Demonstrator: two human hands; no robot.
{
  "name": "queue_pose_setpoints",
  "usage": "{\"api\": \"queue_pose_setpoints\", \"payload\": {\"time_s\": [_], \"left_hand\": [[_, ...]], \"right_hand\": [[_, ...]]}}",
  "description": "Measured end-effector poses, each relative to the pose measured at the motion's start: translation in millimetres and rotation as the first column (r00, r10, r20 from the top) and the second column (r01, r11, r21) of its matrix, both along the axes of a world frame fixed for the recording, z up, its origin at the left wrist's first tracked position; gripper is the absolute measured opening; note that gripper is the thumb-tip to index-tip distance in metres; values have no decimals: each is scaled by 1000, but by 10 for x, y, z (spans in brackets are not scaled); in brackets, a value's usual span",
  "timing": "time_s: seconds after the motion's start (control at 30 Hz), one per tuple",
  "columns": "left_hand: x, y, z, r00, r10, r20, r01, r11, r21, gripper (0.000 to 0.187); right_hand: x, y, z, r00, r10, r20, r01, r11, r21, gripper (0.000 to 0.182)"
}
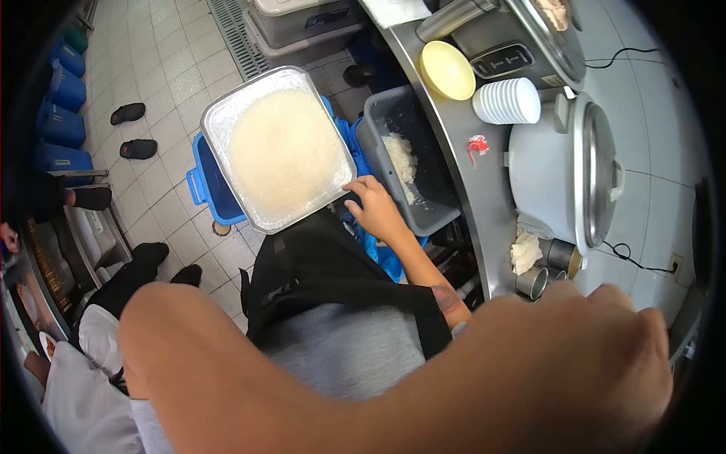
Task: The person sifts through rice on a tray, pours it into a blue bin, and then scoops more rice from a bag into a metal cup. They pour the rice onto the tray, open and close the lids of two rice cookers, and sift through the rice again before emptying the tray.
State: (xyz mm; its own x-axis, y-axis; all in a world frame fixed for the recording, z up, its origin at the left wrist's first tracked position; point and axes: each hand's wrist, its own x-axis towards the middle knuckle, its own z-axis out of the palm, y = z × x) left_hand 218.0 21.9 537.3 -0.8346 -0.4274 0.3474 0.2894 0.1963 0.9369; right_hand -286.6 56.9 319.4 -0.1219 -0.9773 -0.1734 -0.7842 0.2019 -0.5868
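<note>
A square metal tray (pixel 261 224) full of white rice grains (pixel 283 151) sits tilted over a blue bin (pixel 215 178). At the tray's near right corner is my right hand (pixel 378 208), its curled fingers on the rim and the thumb just below. My left arm crosses the view close to the camera. My left hand (pixel 605 356), at the lower right, is closed in a fist with its back towards me. Whatever it might hold is hidden. To the right of the tray, a dark grey tub (pixel 374 140) has some white rice inside.
A steel counter (pixel 484 200) on the right carries a yellow bowl (pixel 448 70), stacked white cups (pixel 507 101), a large cooker (pixel 548 174) and metal cups (pixel 532 282). Lidded boxes (pixel 302 41) stand behind. Another person's legs (pixel 125 284) are at left, near blue bins (pixel 64 125).
</note>
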Motion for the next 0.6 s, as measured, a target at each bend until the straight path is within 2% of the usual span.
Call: {"api": "queue_pose_setpoints", "payload": {"time_s": [0.1,0.2,0.23,0.27,0.3,0.33,0.37,0.4,0.43,0.47,0.5,0.53,0.6], "left_hand": [[-766,-291,-208,998,-33,-49,36,997,61,22],[-2292,-754,-420,996,-13,-87,23,993,117,22],[-3003,-1013,-484,995,5,-96,8,992,126,22],[-2985,-1105,-584,933,214,291,-290,923,251,31],[-2906,-1317,-1253,872,312,377,-429,858,282,39],[-2794,-1387,-1888,718,468,515,-592,800,98,32],[-2641,-1408,-2583,442,637,632,-689,692,-215,32],[-2481,-1414,-3125,233,656,718,-715,616,-330,38],[-2244,-1366,-3890,159,738,655,-739,529,-416,38],[-2183,-1280,-4216,38,714,699,-774,464,-432,37],[-2150,-1196,-4442,-80,675,734,-800,395,-451,35],[-2163,-1135,-4647,-96,681,726,-804,377,-460,35],[-2218,-1027,-4881,-180,841,510,-804,173,-569,31]], "right_hand": [[36,-102,-643,998,62,17,-63,997,39,34],[-3,-257,-1221,996,64,-66,-61,997,49,49],[-62,-459,-1736,880,-142,454,80,985,153,50],[-215,-367,-2118,984,-80,161,70,996,64,51],[-132,-490,-1691,988,-40,-151,36,999,-28,52],[-204,-552,-1897,977,-85,-194,74,995,-64,53],[-286,-608,-2068,977,-112,-182,87,986,-143,52],[-333,-652,-2203,968,-150,-203,114,977,-183,49],[-362,-681,-2318,957,-189,-220,140,965,-221,46],[-400,-704,-2409,962,-174,-212,124,965,-229,46],[-439,-719,-2486,956,-206,-210,159,963,-217,43],[-465,-731,-2558,949,-236,-207,194,960,-203,40],[-483,-732,-2635,949,-245,-198,197,952,-233,39]]}}
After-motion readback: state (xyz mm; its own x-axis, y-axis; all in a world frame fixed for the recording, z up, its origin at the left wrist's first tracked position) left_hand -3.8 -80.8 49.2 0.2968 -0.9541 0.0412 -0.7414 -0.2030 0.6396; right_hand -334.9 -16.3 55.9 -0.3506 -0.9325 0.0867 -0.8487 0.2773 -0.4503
